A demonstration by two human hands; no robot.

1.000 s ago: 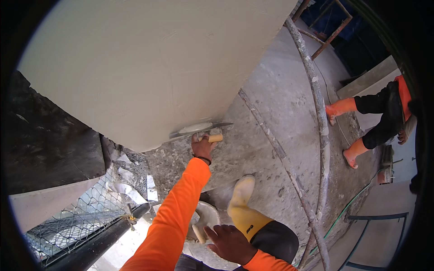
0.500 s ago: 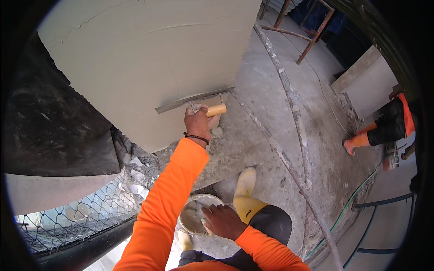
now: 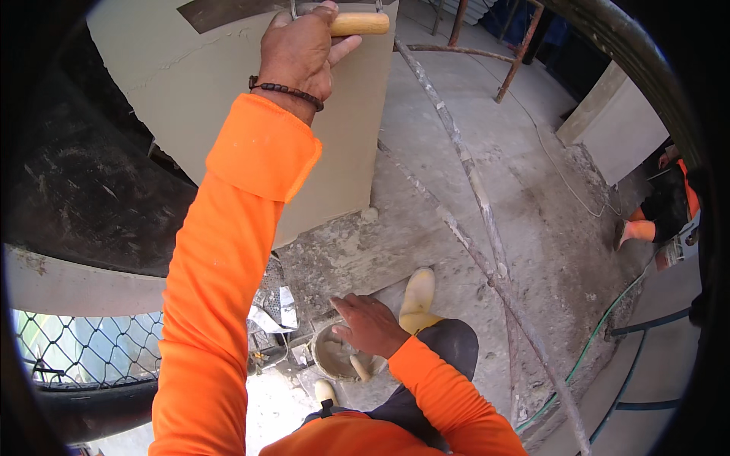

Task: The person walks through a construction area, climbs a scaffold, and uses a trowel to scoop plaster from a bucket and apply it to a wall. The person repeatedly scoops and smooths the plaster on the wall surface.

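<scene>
My left hand [image 3: 296, 57] is raised at the top, wrapped round the wooden handle of a plastering trowel [image 3: 361, 23]. Its long dark blade lies along a smooth pale grey plastered wall [image 3: 334, 144]; part of it runs out of view. Lower down, my right hand [image 3: 370, 323] hovers over the rim of a bucket [image 3: 322, 363], fingers stretched and thumb apart, with nothing visible in it. Grey mix lies in the bucket, and a tool with a pale handle [image 3: 360, 368] leans inside it.
Paint-spattered poles [image 3: 471, 171] cross the concrete floor to the right of my yellow boot [image 3: 417, 292]. A rusty metal frame [image 3: 517, 61] stands at the back. Chain-link mesh [image 3: 91, 346] is at lower left. Another person in orange boots [image 3: 637, 230] is far right, near a green hose [image 3: 593, 346].
My left hand has moved upward with the trowel, farther up the wall. My right hand has come up from inside the bucket, leaving the pale-handled tool there.
</scene>
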